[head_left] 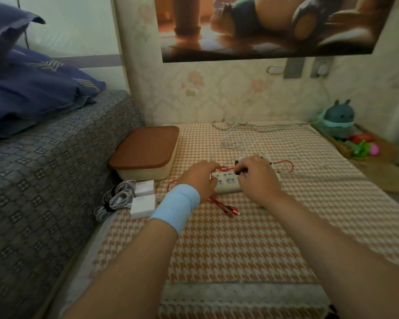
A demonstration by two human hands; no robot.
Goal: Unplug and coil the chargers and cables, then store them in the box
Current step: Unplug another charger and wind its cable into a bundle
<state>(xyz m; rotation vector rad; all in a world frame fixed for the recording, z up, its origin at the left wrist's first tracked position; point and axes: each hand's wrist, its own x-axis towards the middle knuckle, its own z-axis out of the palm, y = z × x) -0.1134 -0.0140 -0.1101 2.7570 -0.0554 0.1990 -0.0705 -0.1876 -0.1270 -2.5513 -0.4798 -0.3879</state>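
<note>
A white power strip (226, 184) lies on the checked tablecloth. My left hand (199, 178), with a blue wristband, grips the strip's left end. My right hand (256, 174) pinches a dark plug (240, 170) at the strip's top. A red cable (283, 165) loops behind my hands and trails to red connectors (229, 209) in front of the strip. Two white chargers (143, 196) with coiled white cables (115, 200) lie at the table's left edge. The cream box with a brown lid (145, 150) stands closed behind them.
Loose white cables (242, 132) sprawl across the far part of the table (240, 245) and run up to a wall socket (321, 67). A plush toy (339, 117) and small toys sit at the far right. A patterned bed (44, 169) borders the table's left side.
</note>
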